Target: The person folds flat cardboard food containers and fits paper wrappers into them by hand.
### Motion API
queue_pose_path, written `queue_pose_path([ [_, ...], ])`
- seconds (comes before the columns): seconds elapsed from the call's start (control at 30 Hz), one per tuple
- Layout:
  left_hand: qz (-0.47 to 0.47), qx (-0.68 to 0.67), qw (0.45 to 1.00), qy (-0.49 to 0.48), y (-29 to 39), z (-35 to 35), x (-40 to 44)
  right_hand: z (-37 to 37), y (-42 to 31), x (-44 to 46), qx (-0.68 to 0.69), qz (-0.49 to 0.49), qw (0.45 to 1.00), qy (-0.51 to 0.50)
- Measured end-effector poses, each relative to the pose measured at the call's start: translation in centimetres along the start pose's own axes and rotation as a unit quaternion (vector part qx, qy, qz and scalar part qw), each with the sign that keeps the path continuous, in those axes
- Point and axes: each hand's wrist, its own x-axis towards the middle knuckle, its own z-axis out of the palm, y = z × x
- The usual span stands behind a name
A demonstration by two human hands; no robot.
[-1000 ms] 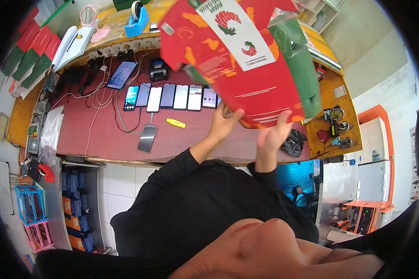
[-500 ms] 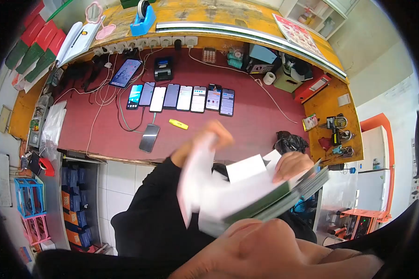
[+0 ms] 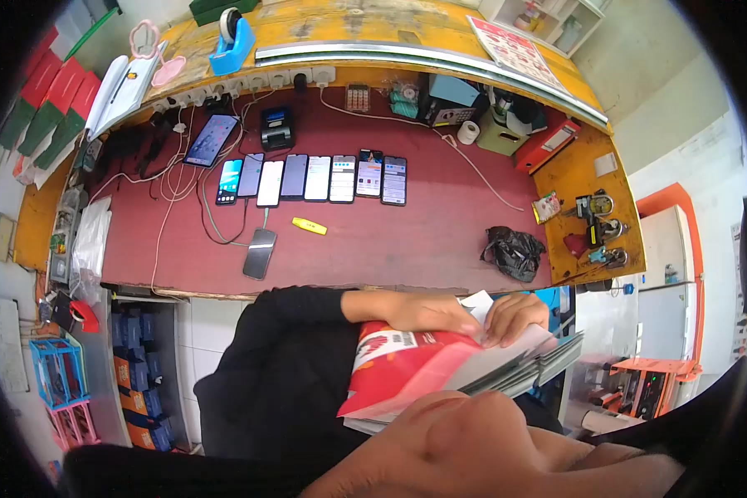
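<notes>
A stack of folded red, white and green printed cardboard is held close against my black-clothed body, below the desk's front edge. My left hand lies along its upper edge, fingers closed on the red piece. Right beside it, my right hand has its fingers curled over the white and green sheets. The two hands nearly touch. My chin hides the lower part of the stack. Beyond them on the red desk lie a row of several phones, a yellow highlighter and a dark phone on a cable.
A black plastic bag rests at the desk's right, near padlocks on the wooden side. A tablet, a small black printer and loose cables occupy the left. A red binder stands at the back right.
The red printed cardboard, raised over the desk a second ago, is now down at my body. My left hand has moved right, onto the stack beside my right hand, and the phones are uncovered.
</notes>
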Motion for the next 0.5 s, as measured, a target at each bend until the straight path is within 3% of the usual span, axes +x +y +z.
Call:
queue_pose_path([
  [0.03, -0.021, -0.029, 0.999, 0.038, 0.2, -0.6, -0.9, 0.3, 0.5, 0.0, 0.025, 0.004, 0.999, -0.019],
  [0.07, -0.042, -0.057, 0.994, 0.078, 0.2, -1.0, -2.0, 0.8, 0.7, -0.5, 0.065, 0.020, 0.997, 0.028],
  [0.1, 0.050, -0.022, 0.981, 0.187, -1.5, -1.6, -3.4, 0.6, 0.8, -0.8, 0.068, 0.018, 0.997, 0.032],
  [0.13, 0.144, 0.015, 0.944, 0.295, -3.1, -2.1, -4.7, -0.3, 0.9, -1.0, 0.077, 0.026, 0.997, -0.009],
  [0.17, 0.166, 0.103, 0.905, 0.378, -2.7, -3.0, -6.0, -1.3, 1.0, -1.1, 0.086, 0.033, 0.994, -0.050],
  [0.2, 0.201, 0.036, 0.873, 0.443, -2.5, -2.8, -7.2, -2.5, 1.4, -1.2, 0.111, 0.029, 0.990, -0.082],
  [0.23, 0.155, 0.010, 0.836, 0.527, 0.1, -1.5, -7.6, -4.1, 2.6, -0.3, 0.109, 0.029, 0.990, -0.082],
  [0.3, 0.182, -0.047, 0.822, 0.537, -1.3, -0.1, -8.6, -6.4, 5.7, 2.7, 0.231, -0.055, 0.913, -0.331],
  [0.37, 0.281, -0.001, 0.796, 0.536, -2.2, 0.7, -8.8, -5.2, 6.4, 5.6, 0.252, 0.004, 0.934, -0.254],
  [0.5, 0.272, 0.052, 0.781, 0.560, 0.1, 1.3, -10.5, -1.3, 8.6, 11.0, 0.324, 0.065, 0.841, -0.429],
])
